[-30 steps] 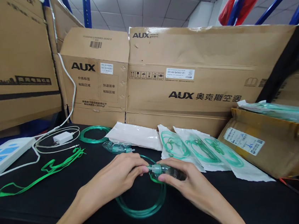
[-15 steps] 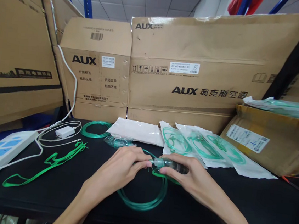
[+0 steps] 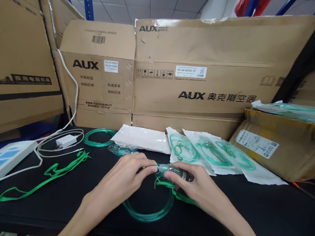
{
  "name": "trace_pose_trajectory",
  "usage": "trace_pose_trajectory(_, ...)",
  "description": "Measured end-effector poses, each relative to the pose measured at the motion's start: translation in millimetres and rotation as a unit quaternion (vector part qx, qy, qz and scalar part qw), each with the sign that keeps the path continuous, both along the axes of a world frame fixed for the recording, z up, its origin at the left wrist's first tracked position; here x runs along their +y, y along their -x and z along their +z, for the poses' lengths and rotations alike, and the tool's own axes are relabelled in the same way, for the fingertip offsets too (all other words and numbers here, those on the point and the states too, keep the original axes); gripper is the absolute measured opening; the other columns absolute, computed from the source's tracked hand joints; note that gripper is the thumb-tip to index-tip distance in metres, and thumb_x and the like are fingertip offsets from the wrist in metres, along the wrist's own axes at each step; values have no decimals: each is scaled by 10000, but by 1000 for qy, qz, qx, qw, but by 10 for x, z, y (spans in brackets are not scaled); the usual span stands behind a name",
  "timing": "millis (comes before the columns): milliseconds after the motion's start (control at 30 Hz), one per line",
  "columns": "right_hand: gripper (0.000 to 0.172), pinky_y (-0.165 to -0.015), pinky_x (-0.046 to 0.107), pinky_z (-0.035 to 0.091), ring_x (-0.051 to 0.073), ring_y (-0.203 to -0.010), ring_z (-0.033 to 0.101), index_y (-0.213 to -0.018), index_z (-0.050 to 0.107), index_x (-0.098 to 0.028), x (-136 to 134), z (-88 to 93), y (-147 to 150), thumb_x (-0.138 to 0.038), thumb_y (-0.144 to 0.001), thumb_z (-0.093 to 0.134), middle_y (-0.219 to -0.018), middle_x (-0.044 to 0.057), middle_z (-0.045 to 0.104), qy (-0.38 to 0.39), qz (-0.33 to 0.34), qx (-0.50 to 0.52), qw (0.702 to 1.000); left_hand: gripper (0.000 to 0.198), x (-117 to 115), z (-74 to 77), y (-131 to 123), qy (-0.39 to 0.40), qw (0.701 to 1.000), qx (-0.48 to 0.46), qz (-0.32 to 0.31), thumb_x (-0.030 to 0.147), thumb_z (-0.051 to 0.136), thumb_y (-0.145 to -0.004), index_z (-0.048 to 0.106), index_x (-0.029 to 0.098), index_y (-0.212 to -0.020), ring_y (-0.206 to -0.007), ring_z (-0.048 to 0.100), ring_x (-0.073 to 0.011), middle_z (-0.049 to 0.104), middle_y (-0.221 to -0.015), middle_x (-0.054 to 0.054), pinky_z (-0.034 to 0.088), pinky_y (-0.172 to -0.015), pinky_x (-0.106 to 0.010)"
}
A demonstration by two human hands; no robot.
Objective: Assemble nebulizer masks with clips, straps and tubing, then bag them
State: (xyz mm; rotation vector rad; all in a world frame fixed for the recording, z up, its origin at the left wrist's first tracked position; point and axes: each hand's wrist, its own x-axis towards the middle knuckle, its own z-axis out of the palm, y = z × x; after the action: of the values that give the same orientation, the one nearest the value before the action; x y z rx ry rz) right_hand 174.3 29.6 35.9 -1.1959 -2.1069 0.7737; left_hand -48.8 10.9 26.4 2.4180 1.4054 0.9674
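Observation:
My right hand (image 3: 199, 184) is closed around a clear, dark-looking nebulizer cup (image 3: 181, 172), lying on its side with its pale green narrow end to the left. At that end, the thumb and fingers of my left hand (image 3: 125, 178) are pinched together on what looks like the end of the green tubing; the fingertips hide the joint. Below both hands lies a coil of green tubing (image 3: 148, 217) on the black tabletop. A bright green elastic strap (image 3: 185, 198) hangs under my right hand. Behind my left hand rests a clear bagged piece with a green part (image 3: 121, 150).
Several white pouches with green tubing (image 3: 185, 149) lie at the back right, beside a taped carton (image 3: 278, 142). A white packet (image 3: 142, 139) and another tubing coil (image 3: 99, 137) are behind. Left are a green strap (image 3: 53, 174), a charger (image 3: 66, 141) and a power strip (image 3: 0, 165).
The view has shifted slightly. Both hands keep hold, with my left fingertips still at the cup's narrow end. More of the green strap shows below my right hand.

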Motion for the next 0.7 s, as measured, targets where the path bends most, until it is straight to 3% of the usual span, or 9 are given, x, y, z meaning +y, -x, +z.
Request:
trace_pose_trajectory(100, 375, -642, 281, 435, 166, -650, 584, -871, 715, -203, -11, -3, -22, -563, -924, 625, -689, -22, 632, -4, -4, -17, 1000, 219, -9, 40, -13, 19, 1000, -19, 4, 323, 567, -1034, 766, 271, -1111, -1020, 678, -224, 762, -1075, -3, 475, -921, -330)
trace_pose_trajectory(233, 400, -670, 285, 466, 163, -685, 634, -959, 726, -211, -21, 16, -95, -589, -937, 596, -836, -5, 672, 32, 41, 4, 999, 197, -25, 86, 6, 25, 999, -25, -27, 291, 584, -1027, 772, 271, -1083, -985, 672, -205, 761, -1023, 10, 466, -881, -300)
trace_pose_trajectory(400, 310, -672, 275, 481, 168, -726, 635, -983, 730, -216, -28, 52, -131, -510, -926, 649, -827, -11, 655, 74, 73, 20, 994, 181, -48, 124, 58, 24, 996, -18, -80, 259, 601, -1019, 781, 268, -1032, -959, 656, -184, 750, -980, 22, 458, -855, -277)
trace_pose_trajectory(700, 393, -675, 284, 476, 178, -713, 650, -957, 732, -219, -33, 38, -84, -583, -943, 586, -830, -3, 693, 22, 38, -6, 999, 187, -56, 124, 65, 22, 999, -12, -26, 324, 622, -1003, 770, 306, -1116, -990, 687, -205, 769, -1033, 27, 472, -891, -298)
